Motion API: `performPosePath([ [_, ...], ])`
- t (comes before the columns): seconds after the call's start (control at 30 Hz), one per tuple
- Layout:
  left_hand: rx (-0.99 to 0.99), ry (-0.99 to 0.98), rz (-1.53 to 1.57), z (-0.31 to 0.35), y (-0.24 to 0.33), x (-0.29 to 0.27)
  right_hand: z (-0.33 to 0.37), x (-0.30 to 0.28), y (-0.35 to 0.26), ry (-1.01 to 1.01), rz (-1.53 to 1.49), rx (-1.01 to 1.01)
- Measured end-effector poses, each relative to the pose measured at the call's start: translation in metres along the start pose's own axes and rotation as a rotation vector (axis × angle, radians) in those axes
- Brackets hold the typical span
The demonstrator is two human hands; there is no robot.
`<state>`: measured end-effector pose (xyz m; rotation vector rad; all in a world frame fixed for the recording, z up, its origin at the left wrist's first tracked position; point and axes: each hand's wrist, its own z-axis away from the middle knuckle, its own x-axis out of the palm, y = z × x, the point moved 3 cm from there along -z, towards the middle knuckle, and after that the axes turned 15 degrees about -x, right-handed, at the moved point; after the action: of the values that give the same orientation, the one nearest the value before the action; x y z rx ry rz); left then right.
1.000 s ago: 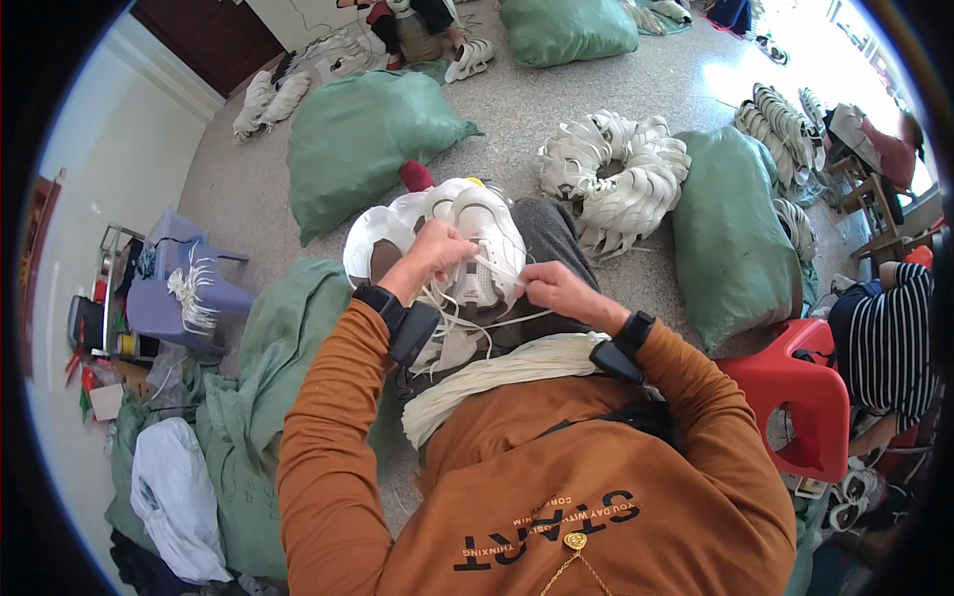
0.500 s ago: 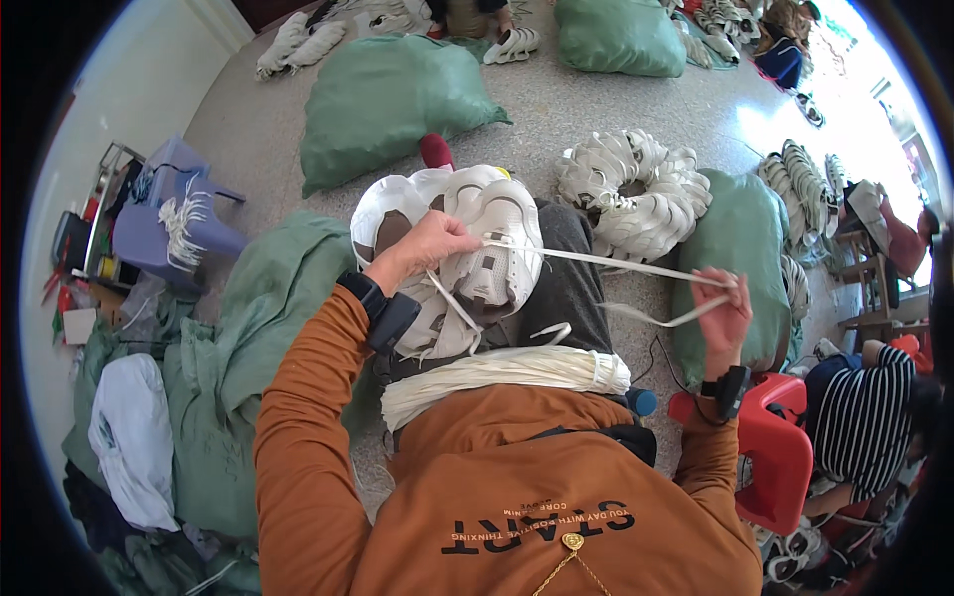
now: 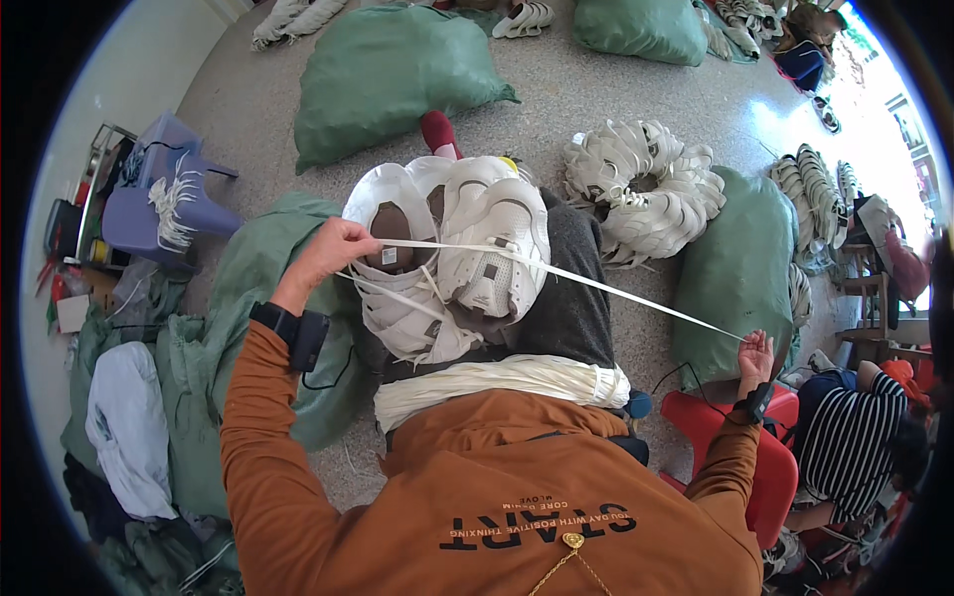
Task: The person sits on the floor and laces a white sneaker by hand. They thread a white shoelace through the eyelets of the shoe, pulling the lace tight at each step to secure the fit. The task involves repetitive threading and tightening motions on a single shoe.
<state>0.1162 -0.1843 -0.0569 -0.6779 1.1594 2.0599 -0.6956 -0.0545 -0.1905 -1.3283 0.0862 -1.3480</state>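
Observation:
A white shoelace [image 3: 626, 295] is stretched taut across a white shoe upper [image 3: 487, 204] on my lap. My left hand [image 3: 341, 248] pinches one side of it, left of the upper, and a slack length runs down from that hand. Out to the right, my right hand [image 3: 755, 356] is closed on the other side of the lace. Whether the lace passes through the eyelets is too small to tell. More white uppers [image 3: 402, 313] with brown linings lie nested to the left of this one. Across my waist rests a thick bundle of white laces [image 3: 497, 382].
A ring of stacked white uppers [image 3: 666, 204] lies on the floor beyond my knee. Full green sacks [image 3: 397, 84] stand ahead and at the right. A purple stool [image 3: 159, 214] is at left, a red stool [image 3: 775, 462] at right. A person in stripes [image 3: 850, 437] is nearby.
My left hand has moved left, away from the upper, drawing lace with it. My right hand has gone lower and slightly right. The lace's slack loop by the right hand is gone.

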Motion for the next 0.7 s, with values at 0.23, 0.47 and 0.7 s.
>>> performPosePath([
  [0.23, 0.398, 0.218, 0.025, 0.087, 0.098, 0.074, 0.066, 0.106, 0.108, -0.367, 0.246, 0.355],
  [0.47, 0.278, 0.162, 0.274, 0.074, 0.131, 0.174, 0.259, 0.250, 0.219, -1.433, 0.811, 0.093],
  [0.7, 0.235, 0.171, 0.333, 0.071, 0.128, 0.176, 0.264, 0.292, 0.233, -1.552, 0.957, -0.505],
])
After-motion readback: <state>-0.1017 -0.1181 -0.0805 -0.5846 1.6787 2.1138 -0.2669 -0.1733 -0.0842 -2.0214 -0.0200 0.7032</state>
